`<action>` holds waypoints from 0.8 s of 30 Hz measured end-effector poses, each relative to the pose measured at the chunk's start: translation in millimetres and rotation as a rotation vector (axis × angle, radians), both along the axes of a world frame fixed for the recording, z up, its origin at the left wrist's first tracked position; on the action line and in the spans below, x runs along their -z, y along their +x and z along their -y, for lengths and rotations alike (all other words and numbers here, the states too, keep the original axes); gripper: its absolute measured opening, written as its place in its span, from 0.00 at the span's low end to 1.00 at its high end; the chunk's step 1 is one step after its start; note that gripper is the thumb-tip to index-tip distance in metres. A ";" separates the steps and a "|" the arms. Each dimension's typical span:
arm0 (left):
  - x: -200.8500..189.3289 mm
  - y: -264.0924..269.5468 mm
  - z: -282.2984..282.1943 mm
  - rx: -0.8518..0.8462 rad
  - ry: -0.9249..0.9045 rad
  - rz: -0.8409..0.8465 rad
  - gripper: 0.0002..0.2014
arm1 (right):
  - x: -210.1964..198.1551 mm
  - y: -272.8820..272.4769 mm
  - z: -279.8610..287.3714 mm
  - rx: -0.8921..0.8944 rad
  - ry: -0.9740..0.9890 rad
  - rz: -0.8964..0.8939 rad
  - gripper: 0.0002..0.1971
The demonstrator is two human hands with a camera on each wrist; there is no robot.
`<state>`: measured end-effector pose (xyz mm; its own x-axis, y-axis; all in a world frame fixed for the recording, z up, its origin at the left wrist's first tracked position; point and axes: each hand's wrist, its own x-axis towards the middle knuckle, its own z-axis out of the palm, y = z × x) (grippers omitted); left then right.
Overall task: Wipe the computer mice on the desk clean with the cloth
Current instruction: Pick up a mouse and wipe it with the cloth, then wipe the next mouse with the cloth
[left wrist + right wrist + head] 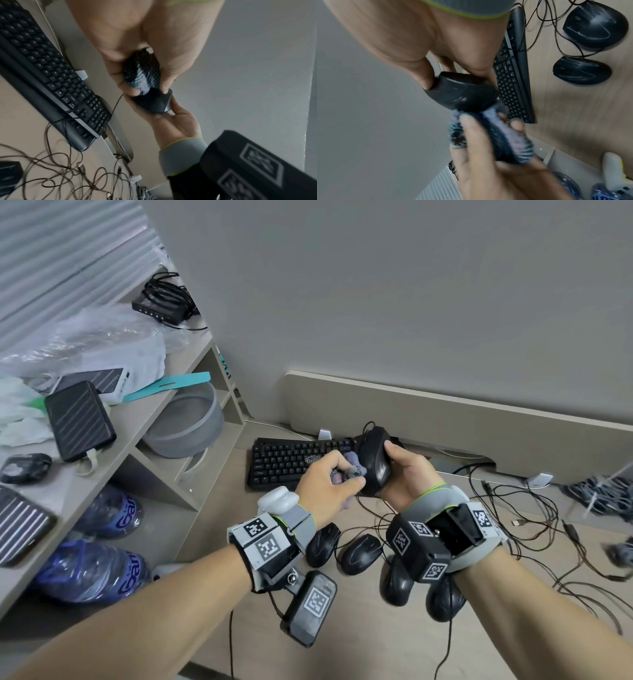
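above the desk [219, 594], the right hand [409, 474] grips a black mouse [375, 462]; at its 9 o'clock, the left hand [327, 489] presses a bunched cloth [352, 469] against it.

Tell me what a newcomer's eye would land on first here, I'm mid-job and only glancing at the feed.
First, the two hands raised above the desk: the right hand grips a black mouse while the left hand presses a bunched cloth against it. Next, four more black mice lying on the desk below the wrists, amid a tangle of thin cables. Behind the hands sits a black keyboard.
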<state>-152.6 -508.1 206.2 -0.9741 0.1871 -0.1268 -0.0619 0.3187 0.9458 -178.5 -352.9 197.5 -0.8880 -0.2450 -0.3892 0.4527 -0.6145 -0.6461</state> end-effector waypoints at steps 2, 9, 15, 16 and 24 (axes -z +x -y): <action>1.2 1.8 -0.3 0.031 -0.033 0.019 0.12 | 0.7 -1.4 -2.2 0.040 0.011 0.019 0.30; 4.6 -10.4 4.4 -0.108 -0.115 0.161 0.36 | 11.3 10.8 17.5 0.032 0.101 0.007 0.14; 24.7 -7.7 17.3 -0.083 -0.124 0.317 0.36 | 31.8 24.8 27.0 -0.056 0.240 0.029 0.08; 31.8 -7.5 19.9 -0.090 -0.146 0.331 0.35 | 36.4 26.6 31.6 -0.075 0.255 0.035 0.08; 108.6 -7.1 66.4 -0.204 -0.569 0.310 0.31 | 93.6 26.3 65.7 -0.262 0.559 0.178 0.10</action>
